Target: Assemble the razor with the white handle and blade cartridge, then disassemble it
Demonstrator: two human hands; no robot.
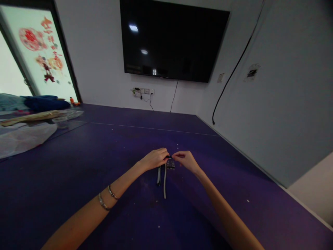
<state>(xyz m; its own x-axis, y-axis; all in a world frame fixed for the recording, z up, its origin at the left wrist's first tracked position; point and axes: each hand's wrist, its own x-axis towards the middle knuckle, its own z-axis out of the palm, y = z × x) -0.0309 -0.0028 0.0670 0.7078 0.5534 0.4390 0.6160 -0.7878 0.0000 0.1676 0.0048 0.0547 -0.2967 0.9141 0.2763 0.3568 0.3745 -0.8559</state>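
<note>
My left hand [156,158] is closed, palm down, with a small black piece [169,157] showing at its fingertips. My right hand [186,160] is pinched at the other end of that piece; what sits between its fingertips is too small to tell. Below my left hand lie a short grey-and-black strip [159,176] and a longer, slightly curved grey strip [164,184], which resemble tool handles. Their upper ends are hidden by the hand. Between both hands, a small dark, shiny flat piece [170,164] rests on the purple surface [145,222].
At the left edge lie folded blue cloth [47,102], a translucent plastic sheet [28,139] and a small orange object [74,102]. A television [174,41] hangs on the wall ahead, above sockets [144,91]. A black cable [234,69] dangles at right. Small white specks dot the surface.
</note>
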